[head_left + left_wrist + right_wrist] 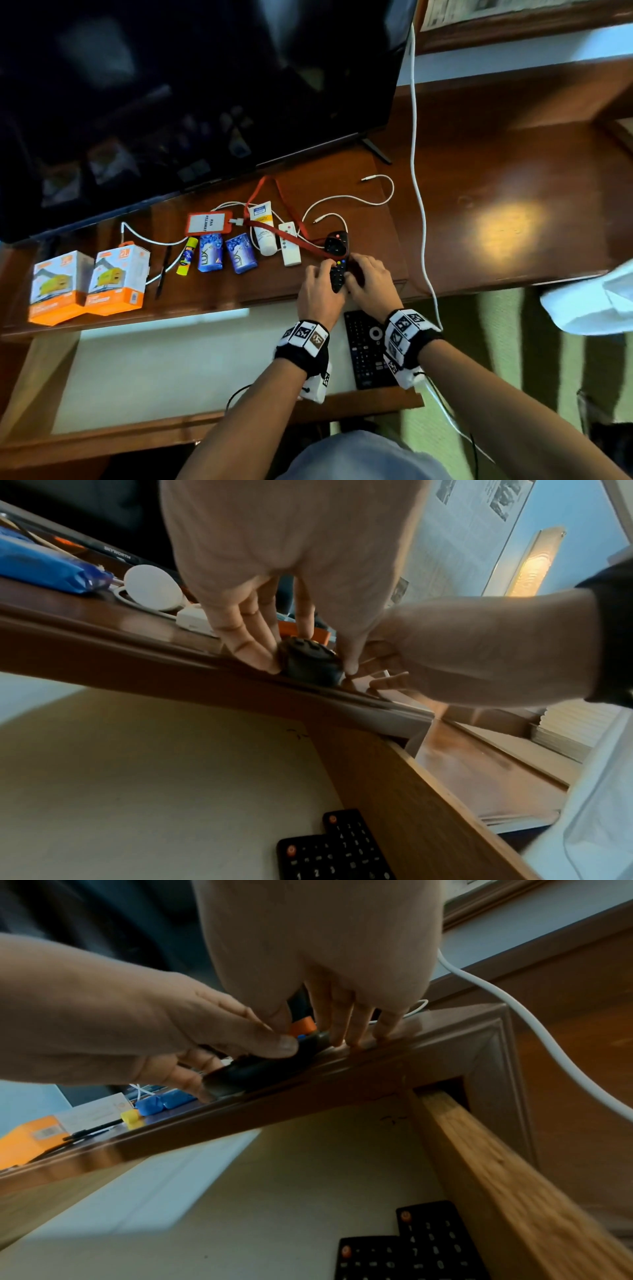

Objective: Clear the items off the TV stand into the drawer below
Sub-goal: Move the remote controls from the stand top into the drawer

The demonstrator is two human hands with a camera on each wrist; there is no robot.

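Polished dark wood forms the TV stand [342, 171], its front edge moulded. At that edge lies a slim black plastic remote [337, 262] with rounded ends and coloured buttons. The left hand [318, 291] curls its thumb and fingers round the remote's near end, thumb pressed on top; the right hand [371, 286] grips the opposite side, fingertips [356, 1039] on the wood. A red lanyard [294, 236] crosses the remote. Below, the open drawer [171, 370], pale inside, holds two flat black remotes [421, 1245] side by side.
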